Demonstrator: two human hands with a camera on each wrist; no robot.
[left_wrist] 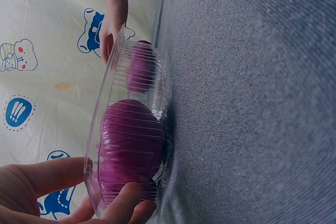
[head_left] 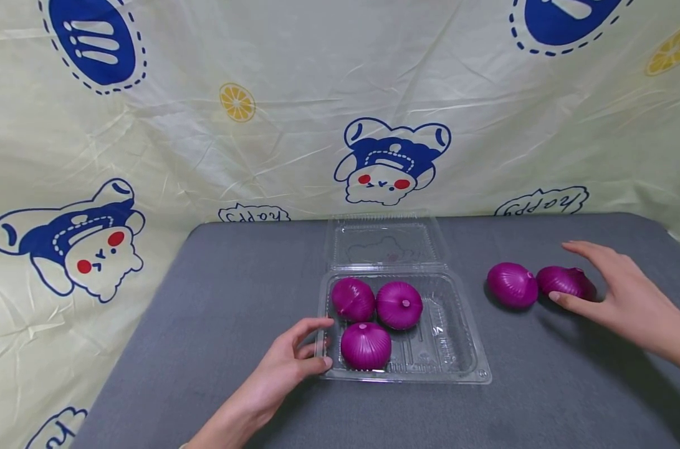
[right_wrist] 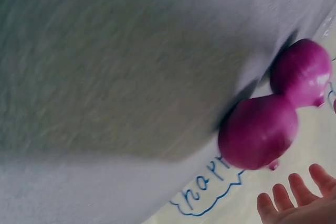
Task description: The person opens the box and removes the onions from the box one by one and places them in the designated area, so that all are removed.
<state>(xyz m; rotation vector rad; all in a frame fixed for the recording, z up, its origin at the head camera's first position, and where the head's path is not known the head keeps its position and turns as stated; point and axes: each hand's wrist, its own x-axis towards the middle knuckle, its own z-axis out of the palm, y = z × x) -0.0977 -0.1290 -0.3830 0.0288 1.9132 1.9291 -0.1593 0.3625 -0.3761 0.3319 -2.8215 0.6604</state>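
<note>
The left hand holds the box at its nine o'clock edge; the right hand, fingers wide, should close gently around the outer onion at three o'clock.

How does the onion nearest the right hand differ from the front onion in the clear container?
The onion nearest the right hand lies directly on the table; the front onion sits in the clear container. In the head view, the thumb overlaps the first onion's edge, while no hand covers the front onion. Both are purple and rounded.
</note>
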